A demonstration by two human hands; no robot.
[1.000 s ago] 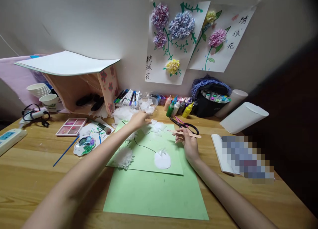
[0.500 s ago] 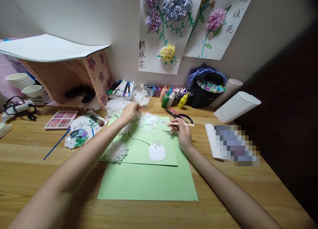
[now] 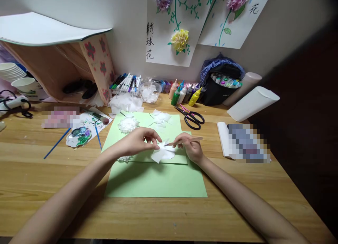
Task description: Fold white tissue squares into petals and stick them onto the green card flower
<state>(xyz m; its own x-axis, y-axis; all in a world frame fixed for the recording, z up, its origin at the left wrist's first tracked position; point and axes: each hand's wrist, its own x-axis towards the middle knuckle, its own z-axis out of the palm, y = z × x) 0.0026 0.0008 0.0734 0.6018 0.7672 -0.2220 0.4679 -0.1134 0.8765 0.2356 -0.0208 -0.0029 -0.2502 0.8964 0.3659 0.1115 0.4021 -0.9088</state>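
Observation:
My left hand (image 3: 141, 141) is above the green paper (image 3: 142, 120), its thumb and fingers pinched on a thin white paper piece (image 3: 158, 155). That piece lies over the white round patch at the right of the sheet. In my right hand (image 3: 191, 149) is a slim wooden stick (image 3: 195, 139), its tip at the white paper. A fluffy white paper flower (image 3: 128, 124) sits on the sheet's upper left, and another (image 3: 124, 158) is mostly hidden under my left forearm. Loose white paper pieces (image 3: 160, 120) lie near the top. A larger green sheet (image 3: 158, 182) lies beneath.
Black scissors (image 3: 192, 120) lie beyond my right hand. Behind stand paint bottles (image 3: 182, 96), a bowl of white paper pieces (image 3: 150, 92), markers (image 3: 129, 83) and a black pen holder (image 3: 221, 90). A paint palette (image 3: 78, 136) and brushes are at left, a white roll (image 3: 253, 103) at right.
My left hand has come nearer from the loose pieces at the top and now holds a white paper piece over the round patch. My right hand has moved the stick nearer, to that patch.

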